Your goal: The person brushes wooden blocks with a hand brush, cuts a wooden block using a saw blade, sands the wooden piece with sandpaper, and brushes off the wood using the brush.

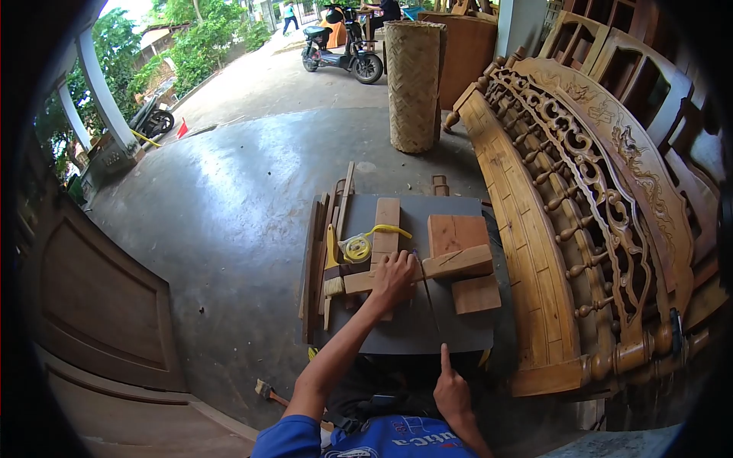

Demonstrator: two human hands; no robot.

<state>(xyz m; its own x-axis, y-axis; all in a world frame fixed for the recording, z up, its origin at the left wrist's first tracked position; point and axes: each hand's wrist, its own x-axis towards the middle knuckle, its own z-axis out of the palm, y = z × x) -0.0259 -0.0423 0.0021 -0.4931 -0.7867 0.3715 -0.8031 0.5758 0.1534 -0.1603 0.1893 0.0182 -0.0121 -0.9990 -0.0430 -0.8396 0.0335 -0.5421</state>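
My left hand (395,276) presses down with bent fingers on a wooden strip (357,282) that lies across a longer wooden block (387,210) on the grey board. Just right of those fingers, a thin dark saw blade (430,298) runs toward my body, beside the strip's end. My right hand (452,391) is low at the board's near edge, in line with the blade. Its index finger points forward while the other fingers curl in; the saw's handle is hidden there. A yellow tape measure (356,247) and a paintbrush (334,285) lie left of my left hand.
On the grey board (382,341) are a reddish block (456,231), an angled wood piece (458,262) and several long strips (313,267). Carved furniture (534,252) leans at right. A rolled woven mat (414,88) stands ahead, and panel doors (99,275) are at left.
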